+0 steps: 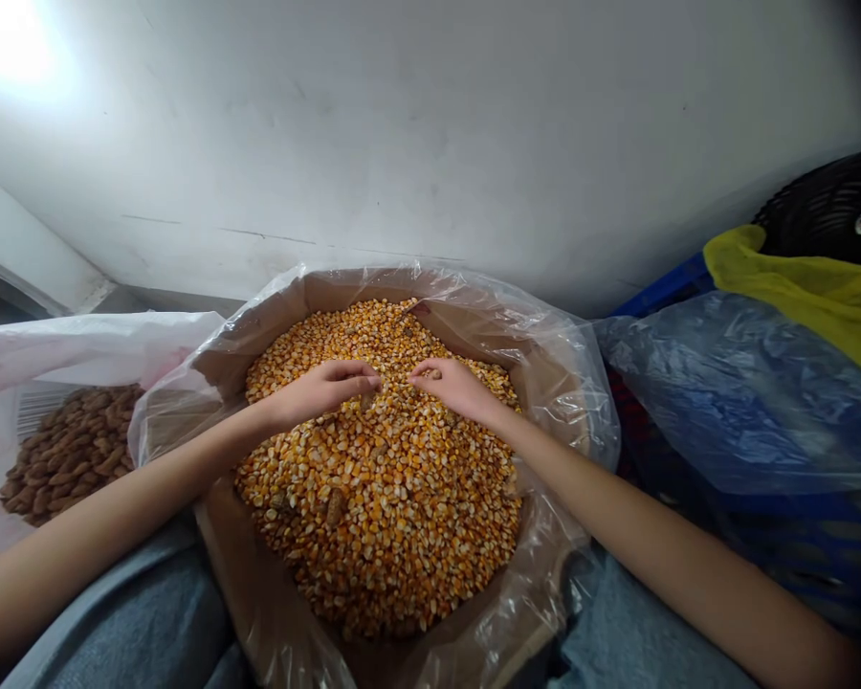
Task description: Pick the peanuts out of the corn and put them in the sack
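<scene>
Both hands hover over a heap of yellow-orange corn kernels (394, 507) in a plastic-lined cardboard box (474, 330). On the left of the heap's middle, my left hand (330, 386) is closed, thumb and fingers brought together; a small brownish thing shows just under the fingertips, and whether it is gripped is unclear. Facing it, my right hand (459, 388) pinches a small tan piece that looks like a peanut (432, 374). A gap separates the two hands. One unshelled peanut (336, 506) lies on the corn nearer to me.
At the left, a white and pink bag (115, 335) holds many unshelled peanuts (76, 450). To the right are a clear plastic bag (746, 392), a yellow cloth or net (796, 277), a blue crate (667, 285) and a black round object (825, 206). A white wall (402, 144) rises behind.
</scene>
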The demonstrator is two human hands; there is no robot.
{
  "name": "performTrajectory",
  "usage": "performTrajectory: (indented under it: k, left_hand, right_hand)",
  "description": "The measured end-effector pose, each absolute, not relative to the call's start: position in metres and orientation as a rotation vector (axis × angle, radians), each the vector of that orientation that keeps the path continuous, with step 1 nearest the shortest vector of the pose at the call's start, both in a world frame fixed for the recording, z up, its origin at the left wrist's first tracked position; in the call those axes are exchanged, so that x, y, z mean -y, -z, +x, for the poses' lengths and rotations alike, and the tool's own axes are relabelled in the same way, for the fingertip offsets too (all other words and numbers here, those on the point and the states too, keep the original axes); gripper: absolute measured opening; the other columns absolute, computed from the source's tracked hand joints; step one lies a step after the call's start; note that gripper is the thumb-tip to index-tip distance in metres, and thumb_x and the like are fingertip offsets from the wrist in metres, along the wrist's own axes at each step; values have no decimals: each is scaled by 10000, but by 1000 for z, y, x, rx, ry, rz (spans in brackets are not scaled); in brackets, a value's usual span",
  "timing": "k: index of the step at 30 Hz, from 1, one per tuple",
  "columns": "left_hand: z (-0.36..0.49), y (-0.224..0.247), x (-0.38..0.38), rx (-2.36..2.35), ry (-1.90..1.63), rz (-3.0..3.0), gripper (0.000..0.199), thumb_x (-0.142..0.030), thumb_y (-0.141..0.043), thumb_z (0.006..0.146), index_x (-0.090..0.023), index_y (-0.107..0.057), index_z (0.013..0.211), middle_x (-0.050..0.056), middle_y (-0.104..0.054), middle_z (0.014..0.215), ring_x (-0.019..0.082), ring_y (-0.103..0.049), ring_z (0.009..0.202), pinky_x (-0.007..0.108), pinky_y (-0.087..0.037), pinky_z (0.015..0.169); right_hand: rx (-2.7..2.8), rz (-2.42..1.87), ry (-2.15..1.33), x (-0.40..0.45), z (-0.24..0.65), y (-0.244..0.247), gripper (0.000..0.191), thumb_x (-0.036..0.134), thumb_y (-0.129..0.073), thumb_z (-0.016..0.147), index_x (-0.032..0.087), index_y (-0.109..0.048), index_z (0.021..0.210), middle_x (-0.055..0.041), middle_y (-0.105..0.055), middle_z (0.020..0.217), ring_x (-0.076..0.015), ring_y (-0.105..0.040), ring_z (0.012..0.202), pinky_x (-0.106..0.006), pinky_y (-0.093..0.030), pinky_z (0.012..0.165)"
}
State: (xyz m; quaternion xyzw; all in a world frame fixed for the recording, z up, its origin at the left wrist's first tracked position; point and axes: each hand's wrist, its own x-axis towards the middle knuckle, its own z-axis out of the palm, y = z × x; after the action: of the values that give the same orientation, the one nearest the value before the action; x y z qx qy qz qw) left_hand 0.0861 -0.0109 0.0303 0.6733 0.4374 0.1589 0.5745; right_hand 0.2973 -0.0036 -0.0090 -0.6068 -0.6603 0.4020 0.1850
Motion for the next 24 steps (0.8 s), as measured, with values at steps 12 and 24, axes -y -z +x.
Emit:
performTrajectory:
  k: [12,24]
  left_hand:
    - [87,-35,10,-695,-489,559,80,-156,-400,729,-141,-474,702,-28,-357,549,54,-318,402,146,-242,321]
    - [90,-34,16,-970,-372,1379,320,-454,-470,729,-158,-457,607,-52,-325,488,51,-272,398,182,-196,372]
  right_hand:
    - [1220,-1443,-1757,-2,299,-3,170,325,-389,713,183,-425,627,46,-354,485,-60,-265,369,-179,-180,348]
    - [1731,-1628,-1445,5,300,1,172,318,-498,716,170,-585,719,-6,-561,634,-82,-466,498,-191,-328,446]
